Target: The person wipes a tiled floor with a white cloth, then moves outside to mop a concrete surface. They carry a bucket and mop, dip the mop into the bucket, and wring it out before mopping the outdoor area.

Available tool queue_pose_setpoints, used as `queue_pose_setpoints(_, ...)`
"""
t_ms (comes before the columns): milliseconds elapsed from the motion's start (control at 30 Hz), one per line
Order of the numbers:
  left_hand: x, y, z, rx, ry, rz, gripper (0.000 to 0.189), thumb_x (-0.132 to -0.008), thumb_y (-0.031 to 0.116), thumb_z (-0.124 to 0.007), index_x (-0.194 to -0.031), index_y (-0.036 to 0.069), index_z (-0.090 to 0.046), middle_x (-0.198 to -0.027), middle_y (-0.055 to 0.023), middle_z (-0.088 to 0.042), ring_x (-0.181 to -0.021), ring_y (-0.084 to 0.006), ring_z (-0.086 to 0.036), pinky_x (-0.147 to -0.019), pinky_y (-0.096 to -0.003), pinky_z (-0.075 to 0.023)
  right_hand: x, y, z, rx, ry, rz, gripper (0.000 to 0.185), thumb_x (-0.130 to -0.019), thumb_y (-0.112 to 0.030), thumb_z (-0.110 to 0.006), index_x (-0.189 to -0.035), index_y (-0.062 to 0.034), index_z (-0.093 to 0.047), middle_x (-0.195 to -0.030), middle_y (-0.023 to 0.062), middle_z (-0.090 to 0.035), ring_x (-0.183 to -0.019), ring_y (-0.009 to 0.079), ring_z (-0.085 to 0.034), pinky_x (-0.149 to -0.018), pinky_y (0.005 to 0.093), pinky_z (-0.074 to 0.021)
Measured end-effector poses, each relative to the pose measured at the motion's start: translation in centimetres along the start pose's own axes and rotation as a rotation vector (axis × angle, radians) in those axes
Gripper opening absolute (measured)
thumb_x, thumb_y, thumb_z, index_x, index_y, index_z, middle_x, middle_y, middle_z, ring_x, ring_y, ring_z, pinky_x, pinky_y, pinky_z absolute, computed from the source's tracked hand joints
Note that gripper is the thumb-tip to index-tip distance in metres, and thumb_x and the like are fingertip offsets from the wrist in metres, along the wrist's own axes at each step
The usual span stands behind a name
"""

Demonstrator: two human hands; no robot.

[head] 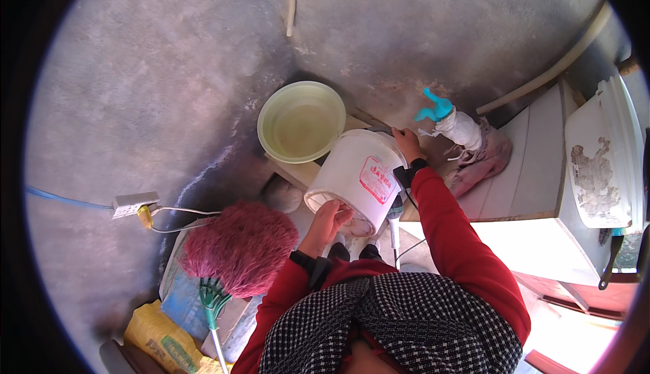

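A white plastic bucket (pixel 350 176) with red printing lies tipped on its side in front of me, its ribbed base towards my body. My left hand (pixel 325 226) is at the bottom rim, fingers curled against the base. At the far end, my right hand (pixel 406 144) grips the bucket's upper rim or handle; which one I cannot tell. Close beside the bucket, a pale green plastic basin (pixel 302 122) with some liquid in it stands in the corner. The bucket's inside is hidden from view.
A pink-headed broom (pixel 241 249) and yellow sack (pixel 162 336) are at lower left, near a power strip (pixel 136 204) with cables. A cloth-wrapped pipe with a turquoise tap (pixel 437 107) stands beyond my right hand. A pale cabinet (pixel 528 155) fills the right side.
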State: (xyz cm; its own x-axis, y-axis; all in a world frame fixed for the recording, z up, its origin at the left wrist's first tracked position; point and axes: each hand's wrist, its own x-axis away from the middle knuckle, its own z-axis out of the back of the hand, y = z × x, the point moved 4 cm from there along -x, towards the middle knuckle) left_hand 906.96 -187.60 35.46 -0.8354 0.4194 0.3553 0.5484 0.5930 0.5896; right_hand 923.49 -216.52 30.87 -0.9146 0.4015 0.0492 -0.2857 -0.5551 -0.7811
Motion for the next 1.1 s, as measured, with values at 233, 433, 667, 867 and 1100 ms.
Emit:
queue_pose_setpoints(233, 1.1, 1.2, 1.4, -0.142, 0.046, -0.004, 0.022, -0.088, 0.019, -0.042, -0.098, 0.001, -0.048, -0.094, -0.0091, -0.053, -0.087, -0.0211, -0.055, -0.082, -0.0344, -0.0449, 2.6, -0.8, 1.4, -0.091, 0.024, -0.017, 0.046, -0.074, -0.041, -0.053, -0.081, 0.0044, -0.057, -0.082, 0.0233, -0.058, -0.081, 0.0358, -0.056, -0.07, 0.038, -0.0434)
queue_pose_setpoints(433, 5.3, -0.9, 7.1, -0.152, 0.246, 0.086, 0.025, -0.089, 0.02, -0.04, -0.102, -0.001, -0.043, -0.094, -0.0115, -0.052, -0.084, -0.0197, -0.055, -0.076, -0.0314, -0.0472, 8.8, -8.6, 4.1, 0.024, -0.036, 0.296, 0.03, -0.072, -0.032, -0.06, -0.076, -0.002, -0.057, -0.071, 0.0179, -0.058, -0.066, 0.0342, -0.056, -0.06, 0.0387, -0.0442)
queue_pose_setpoints(667, 3.8, -4.1, 11.4, -0.46, 0.13, 0.133, 0.023, -0.086, 0.018, -0.044, -0.1, 0.0, -0.049, -0.091, -0.0104, -0.052, -0.081, -0.0205, -0.056, -0.071, -0.0278, -0.048, 16.0, -16.6, 7.7, -0.046, -0.216, 0.515, 0.024, -0.071, -0.019, -0.063, -0.084, -0.0001, -0.056, -0.069, 0.015, -0.057, -0.06, 0.0265, -0.055, -0.056, 0.032, -0.0435)
queue_pose_setpoints(867, -1.9, -5.2, 11.4, -0.138, 0.138, 0.25, 0.013, -0.085, 0.018, -0.046, -0.089, 0.006, -0.048, -0.083, -0.0055, -0.051, -0.078, -0.0184, -0.055, -0.071, -0.0304, -0.0479, 17.0, -18.5, 12.0, -0.023, -0.06, 0.558, 0.022, -0.072, -0.017, -0.063, -0.084, -0.0009, -0.056, -0.069, 0.0145, -0.057, -0.058, 0.026, -0.055, -0.053, 0.0315, -0.044)
queue_pose_setpoints(1100, -5.6, 2.7, 5.3, -0.473, 0.304, -0.015, 0.024, -0.085, 0.022, -0.047, -0.1, 0.005, -0.048, -0.085, -0.003, -0.049, -0.078, -0.0152, -0.052, -0.073, -0.0302, -0.0458, 16.1, -15.6, 14.1, -0.098, 0.133, 0.489, 0.021, -0.073, -0.019, -0.062, -0.084, -0.0022, -0.055, -0.067, 0.0145, -0.057, -0.057, 0.0279, -0.056, -0.053, 0.034, -0.0446)
